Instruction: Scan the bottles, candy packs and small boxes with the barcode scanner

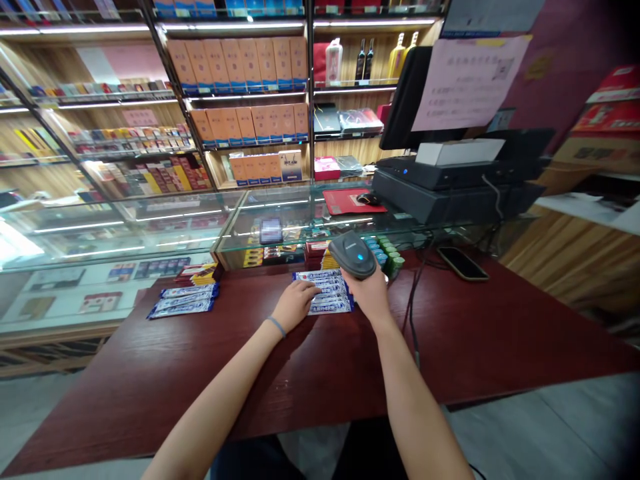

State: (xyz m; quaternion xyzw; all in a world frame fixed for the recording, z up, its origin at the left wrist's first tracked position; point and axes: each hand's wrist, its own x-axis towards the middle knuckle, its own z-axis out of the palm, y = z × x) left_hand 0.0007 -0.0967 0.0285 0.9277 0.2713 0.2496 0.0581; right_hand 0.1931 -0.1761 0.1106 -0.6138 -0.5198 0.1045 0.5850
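Observation:
My right hand (369, 293) is wrapped round the handle of a dark grey barcode scanner (353, 253), which shows a lit blue light on top. The scanner is held over the right end of a row of long blue-and-white wrapped packets (330, 303) lying side by side on the table. My left hand (296, 300) rests on the left part of these packets, fingers stretched out and lying over them; its fingertips touch the wrappers. A smaller group of like packets (184, 301) lies further left.
Behind the packets stand yellow and red packs (325, 259) and green cans (393, 261). A phone (463, 263) and black cables (413, 313) lie on the dark red table (200, 373). A glass counter (295, 203) borders it, with a monitor (407, 100) at right.

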